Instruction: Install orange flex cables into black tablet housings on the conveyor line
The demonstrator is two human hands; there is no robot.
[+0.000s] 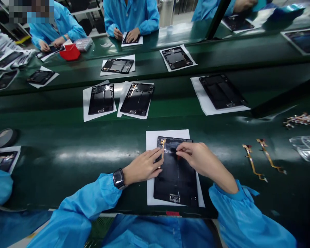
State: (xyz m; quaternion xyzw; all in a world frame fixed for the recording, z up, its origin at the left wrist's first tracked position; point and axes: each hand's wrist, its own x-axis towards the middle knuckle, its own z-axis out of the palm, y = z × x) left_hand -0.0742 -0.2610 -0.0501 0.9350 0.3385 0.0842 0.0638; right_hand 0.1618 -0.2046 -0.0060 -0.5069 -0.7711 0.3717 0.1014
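A black tablet back panel point(176, 175) lies on a white sheet point(167, 135) on the green bench in front of me. An orange flex cable point(163, 147) runs down its upper left edge. My left hand point(143, 166), with a dark watch on the wrist, rests on the panel's left edge, its fingertips pressed on the cable. My right hand point(200, 160) hovers over the panel's upper middle, thumb and forefinger pinched on something small I cannot make out.
Two loose orange flex cables point(258, 160) lie to the right, with more of them point(302, 120) and a clear plastic tray point(306, 147) further right. Several other panels on white sheets point(136, 99) sit on the belt beyond. People in blue coats work across the line.
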